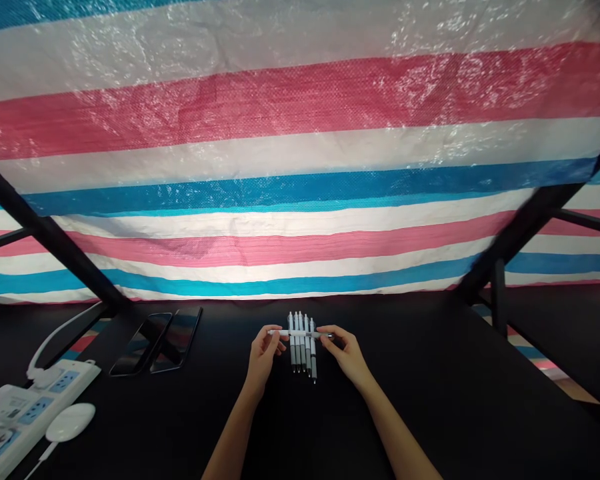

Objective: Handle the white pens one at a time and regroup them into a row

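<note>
A white and grey pen (299,333) is held level between my two hands, crossing over a row of similar pens. My left hand (264,353) pinches its left end with thumb and fingers. At the other end, the dark tip side, my right hand (344,350) has its thumb and fingers closed on the same pen. Beneath it, several white and grey pens (303,357) lie side by side on the black table (300,433), pointing toward me. The rightmost pen (313,363) sits a little lower than the others.
Two dark phones (143,343) (177,340) lie at the left. Nearer the left edge are a white power strip (55,393) with plugs and a white round device (70,422) on a cable. Black frame bars (500,240) and a striped tarp (300,247) stand behind the table.
</note>
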Motion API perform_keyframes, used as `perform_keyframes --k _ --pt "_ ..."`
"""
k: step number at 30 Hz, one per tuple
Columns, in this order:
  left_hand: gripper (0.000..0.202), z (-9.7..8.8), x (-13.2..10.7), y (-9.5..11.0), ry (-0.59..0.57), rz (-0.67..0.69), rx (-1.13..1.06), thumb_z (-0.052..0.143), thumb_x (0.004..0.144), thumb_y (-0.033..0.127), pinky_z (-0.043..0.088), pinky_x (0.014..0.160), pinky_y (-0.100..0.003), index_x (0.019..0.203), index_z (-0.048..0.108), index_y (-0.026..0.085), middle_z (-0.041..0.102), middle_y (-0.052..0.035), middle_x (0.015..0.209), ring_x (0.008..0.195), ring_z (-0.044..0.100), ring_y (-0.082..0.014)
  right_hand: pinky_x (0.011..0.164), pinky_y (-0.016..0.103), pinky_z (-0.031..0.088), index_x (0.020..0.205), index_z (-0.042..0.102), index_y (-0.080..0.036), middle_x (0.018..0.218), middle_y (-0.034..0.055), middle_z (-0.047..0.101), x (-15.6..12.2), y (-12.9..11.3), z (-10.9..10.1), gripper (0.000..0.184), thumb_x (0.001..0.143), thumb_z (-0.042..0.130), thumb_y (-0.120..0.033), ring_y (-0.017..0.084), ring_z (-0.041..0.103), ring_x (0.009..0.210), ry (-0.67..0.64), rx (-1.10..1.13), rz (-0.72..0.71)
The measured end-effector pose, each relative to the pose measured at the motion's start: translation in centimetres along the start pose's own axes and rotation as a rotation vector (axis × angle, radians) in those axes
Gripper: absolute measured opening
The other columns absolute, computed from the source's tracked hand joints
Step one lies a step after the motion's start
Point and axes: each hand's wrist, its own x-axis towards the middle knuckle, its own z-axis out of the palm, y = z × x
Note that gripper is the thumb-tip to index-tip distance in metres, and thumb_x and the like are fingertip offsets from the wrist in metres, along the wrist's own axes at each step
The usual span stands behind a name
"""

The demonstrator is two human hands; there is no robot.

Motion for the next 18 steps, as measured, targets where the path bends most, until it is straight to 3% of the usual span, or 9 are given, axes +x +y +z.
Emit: perform_keyframes --k 14,18 --pt "0.035 0.11 -0.12 0.64 -0.048 -0.004 0.02 0.056 0.076 0.049 0.043 0.055 -0.025 0.087 0.061 0.016 0.068 -0.0055 0.072 0.058 0.057 -0.0137 0.066 0.032 0.048 0.088 0.069 -0.019 0.083 0.0058 0.067 0.04 -0.29 -0.04 0.032 0.075 0.061 -0.047 0.02 0.06 0.071 -0.005 0.016 0.017" --pt "0.036 0.1 -0.17 0.67 -0.054 -0.011 0.029 0.056 0.076 0.05 0.043 0.056 -0.026 0.088 0.061 0.017 0.067 -0.0053 0.073 0.059 0.058 -0.014 0.061 0.029 0.046 0.091 0.067 -0.017 0.069 0.0036 0.065 0.03 -0.21 0.1 0.035 0.076 0.06 -0.049 0.017 0.058 0.062 -0.039 0.08 0.048"
